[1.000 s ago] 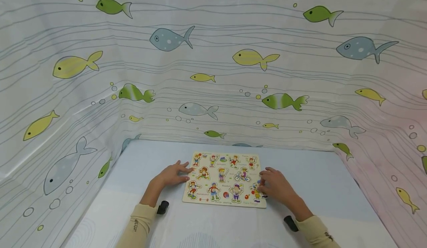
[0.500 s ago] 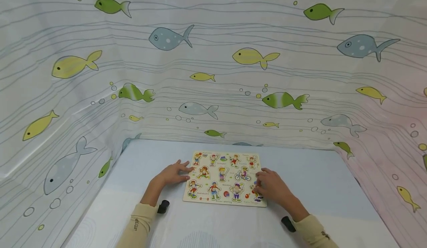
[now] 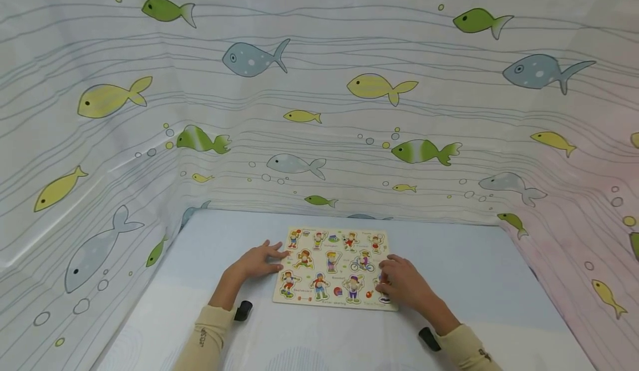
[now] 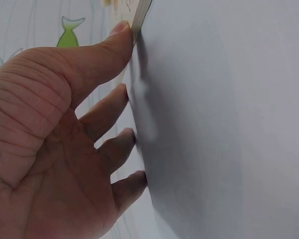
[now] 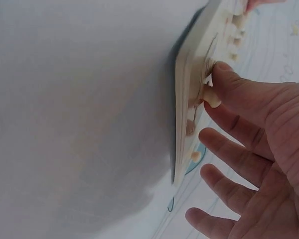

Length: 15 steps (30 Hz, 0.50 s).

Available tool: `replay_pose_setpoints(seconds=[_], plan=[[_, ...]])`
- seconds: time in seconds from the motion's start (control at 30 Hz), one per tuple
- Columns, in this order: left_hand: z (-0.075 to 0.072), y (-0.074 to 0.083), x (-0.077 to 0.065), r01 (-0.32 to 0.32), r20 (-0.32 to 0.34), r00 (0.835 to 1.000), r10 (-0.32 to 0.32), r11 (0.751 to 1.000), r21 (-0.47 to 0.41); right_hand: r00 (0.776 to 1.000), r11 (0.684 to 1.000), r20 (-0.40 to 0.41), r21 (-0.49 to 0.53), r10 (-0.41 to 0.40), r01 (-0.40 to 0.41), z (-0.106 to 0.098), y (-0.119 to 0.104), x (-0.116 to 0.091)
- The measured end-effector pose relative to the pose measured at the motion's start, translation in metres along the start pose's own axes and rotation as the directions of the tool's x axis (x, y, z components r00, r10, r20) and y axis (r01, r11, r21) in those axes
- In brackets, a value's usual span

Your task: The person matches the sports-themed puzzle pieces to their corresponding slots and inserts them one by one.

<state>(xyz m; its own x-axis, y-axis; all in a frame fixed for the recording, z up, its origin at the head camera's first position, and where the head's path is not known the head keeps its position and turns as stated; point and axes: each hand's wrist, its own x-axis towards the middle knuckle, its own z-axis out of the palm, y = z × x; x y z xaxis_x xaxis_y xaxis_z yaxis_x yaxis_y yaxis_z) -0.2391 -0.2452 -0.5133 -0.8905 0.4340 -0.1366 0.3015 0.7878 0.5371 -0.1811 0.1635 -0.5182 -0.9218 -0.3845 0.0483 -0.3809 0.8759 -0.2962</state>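
A wooden knob puzzle board [image 3: 309, 275] lies flat on the table, with several sports-figure pieces in it. My left hand [image 3: 260, 259] rests at its left edge; in the left wrist view the thumb [image 4: 102, 57] touches the board's edge and the spread fingers reach the table. Over the board's lower right corner, my right hand [image 3: 405, 282] pinches a puzzle piece [image 3: 383, 298], which it mostly covers. In the right wrist view, that piece's wooden knob [image 5: 211, 96] shows between thumb and index finger, and the other fingers are spread apart. Whether the piece sits flush is hard to tell.
The pale blue and white table [image 3: 464, 265] spreads around the board. Fish-patterned sheeting [image 3: 319, 138] rises behind it and on both sides. Black wrist devices sit at the left cuff [image 3: 243, 310] and right cuff [image 3: 429, 339].
My right hand has moved slightly left over the board's lower right corner, shifting the puzzle piece left with it. The left hand and the board stay in place.
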Motion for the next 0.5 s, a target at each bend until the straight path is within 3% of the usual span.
replay_pose_setpoints(seconds=[0.5], plan=[[0.0016, -0.0002, -0.0004, 0.016, 0.001, 1.0, -0.016, 1.0, -0.012, 1.0, 1.0, -0.013, -0.006, -0.003, 0.003, 0.0004, -0.0006, -0.0012]])
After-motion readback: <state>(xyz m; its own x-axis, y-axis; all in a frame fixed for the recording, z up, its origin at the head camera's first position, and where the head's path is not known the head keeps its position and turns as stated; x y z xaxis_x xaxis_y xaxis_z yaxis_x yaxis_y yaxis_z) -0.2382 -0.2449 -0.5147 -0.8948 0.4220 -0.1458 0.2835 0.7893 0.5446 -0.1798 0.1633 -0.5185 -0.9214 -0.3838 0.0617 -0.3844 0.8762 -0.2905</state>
